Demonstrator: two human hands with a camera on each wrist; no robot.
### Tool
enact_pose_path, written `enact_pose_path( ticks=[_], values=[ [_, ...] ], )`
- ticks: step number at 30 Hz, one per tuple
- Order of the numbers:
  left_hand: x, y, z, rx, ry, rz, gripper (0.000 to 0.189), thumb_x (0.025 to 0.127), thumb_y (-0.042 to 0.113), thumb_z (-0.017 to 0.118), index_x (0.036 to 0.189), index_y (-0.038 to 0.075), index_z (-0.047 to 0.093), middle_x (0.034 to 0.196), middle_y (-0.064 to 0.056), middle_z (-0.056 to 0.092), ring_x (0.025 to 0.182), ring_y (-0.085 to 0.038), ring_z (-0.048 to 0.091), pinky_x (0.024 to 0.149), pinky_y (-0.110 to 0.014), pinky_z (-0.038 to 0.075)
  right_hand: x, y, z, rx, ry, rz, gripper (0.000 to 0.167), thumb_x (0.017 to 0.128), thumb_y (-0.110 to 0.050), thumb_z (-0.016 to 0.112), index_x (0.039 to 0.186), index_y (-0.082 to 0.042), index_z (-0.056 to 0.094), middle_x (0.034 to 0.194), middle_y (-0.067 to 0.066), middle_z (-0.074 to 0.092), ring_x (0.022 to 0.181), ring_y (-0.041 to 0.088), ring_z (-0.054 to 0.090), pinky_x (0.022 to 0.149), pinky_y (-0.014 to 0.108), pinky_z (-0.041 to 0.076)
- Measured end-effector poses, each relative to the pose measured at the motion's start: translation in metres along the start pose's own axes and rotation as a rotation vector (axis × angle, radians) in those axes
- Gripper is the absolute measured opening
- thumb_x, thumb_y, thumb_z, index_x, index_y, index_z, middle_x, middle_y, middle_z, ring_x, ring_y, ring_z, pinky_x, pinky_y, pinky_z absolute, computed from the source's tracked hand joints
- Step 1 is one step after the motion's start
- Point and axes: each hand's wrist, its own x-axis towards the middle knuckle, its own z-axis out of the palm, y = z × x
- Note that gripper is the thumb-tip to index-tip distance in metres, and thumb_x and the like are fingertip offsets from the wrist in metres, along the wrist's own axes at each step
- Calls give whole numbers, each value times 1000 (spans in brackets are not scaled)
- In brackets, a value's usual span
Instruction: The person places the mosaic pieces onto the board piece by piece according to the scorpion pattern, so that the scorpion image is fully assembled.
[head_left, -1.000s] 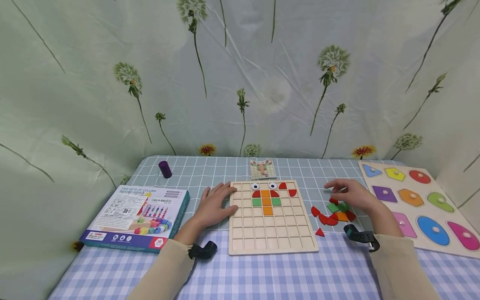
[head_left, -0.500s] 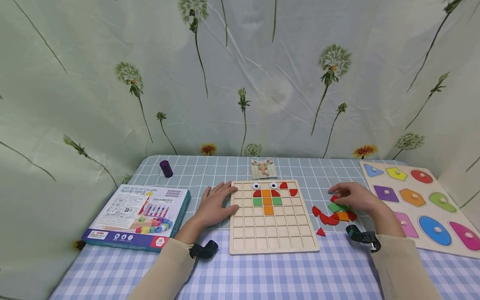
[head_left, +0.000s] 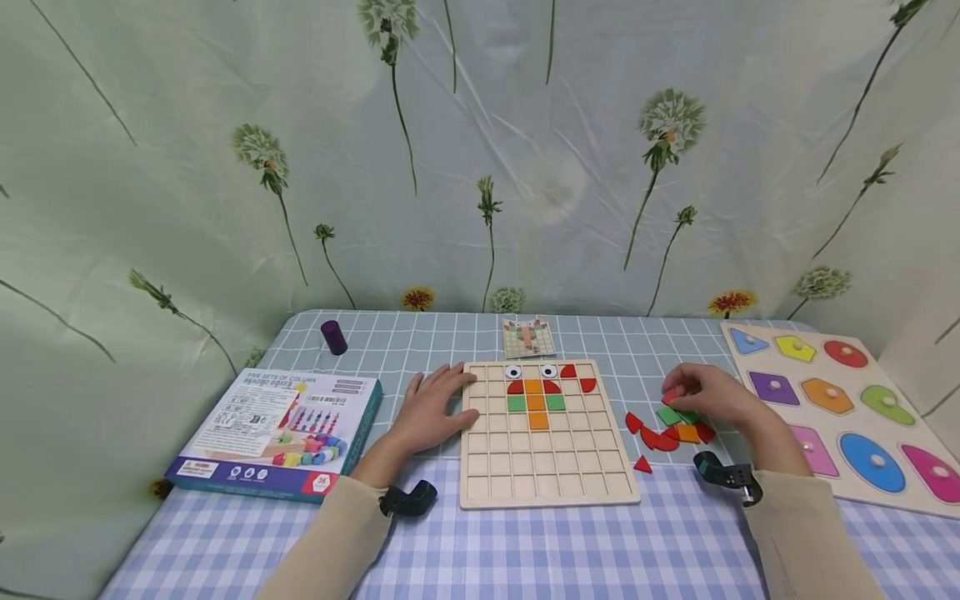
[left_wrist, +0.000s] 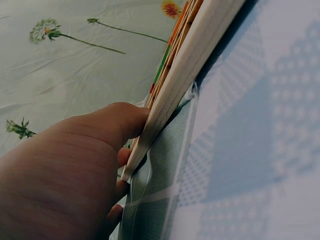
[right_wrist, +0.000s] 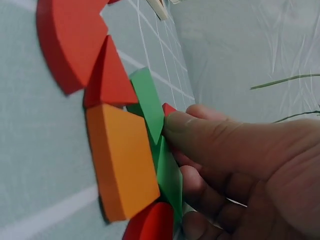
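Observation:
A square wooden grid board (head_left: 551,462) lies in the middle, with eye tiles and red, orange and green pieces in its upper cells. My left hand (head_left: 427,410) rests along the board's left edge, fingers spread; in the left wrist view the thumb (left_wrist: 127,117) touches that edge. To the right of the board my right hand (head_left: 712,393) pinches a small red piece (head_left: 672,396) between thumb and fingertips, over the loose pile. Mostly hidden behind the thumb in the right wrist view, the red piece (right_wrist: 169,108) stands beside green squares (right_wrist: 148,102) and an orange square (right_wrist: 125,162).
Loose red pieces (head_left: 664,442) lie right of the board. A small pattern card (head_left: 527,336) is behind it. A boxed toy (head_left: 277,433) and purple cylinder (head_left: 333,337) are at left; a knobbed shape puzzle (head_left: 843,421) lies far right.
My right hand has shifted slightly right and lower, its fingertips coming together on a red piece at the pile's far side. The left hand stays at the board's edge.

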Motion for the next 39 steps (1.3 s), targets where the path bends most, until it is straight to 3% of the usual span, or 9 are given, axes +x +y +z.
enact_pose_path(
  ticks=[12,19,24,32,39],
  values=[
    [0,-1,1,6,-12,-12,57,92,42,66,144,21,53,162,-5,36,153,-31,26,123,-64,8,-1,-12,2,95,41,-37,21,95,-15,66,113,-3,64,100,10,66,86,21,58,71,25,54],
    [1,-1,0,9,-5,-9,58,91,42,66,143,21,53,162,-5,37,153,-32,26,122,-65,9,2,-18,5,109,24,-97,24,97,-16,62,119,-7,68,109,13,66,88,21,61,74,22,56],
    [0,-1,1,14,-10,-7,58,91,43,66,143,21,53,162,-5,37,153,-31,27,122,-64,9,3,-23,9,142,-5,-86,27,99,-18,61,123,-9,68,108,12,66,88,20,63,77,24,56],
    [-1,-1,2,11,-11,-4,58,92,42,66,144,21,53,162,-5,36,153,-32,27,122,-64,9,3,-30,15,147,-5,-143,36,92,-19,71,126,-9,66,125,17,64,106,24,66,84,26,59],
    [0,-3,2,12,-8,-7,58,91,42,66,144,21,53,162,-5,36,153,-31,26,123,-64,8,5,-42,22,138,-16,-174,37,91,-16,71,127,-9,66,122,17,64,101,23,67,82,29,60]
  ],
)
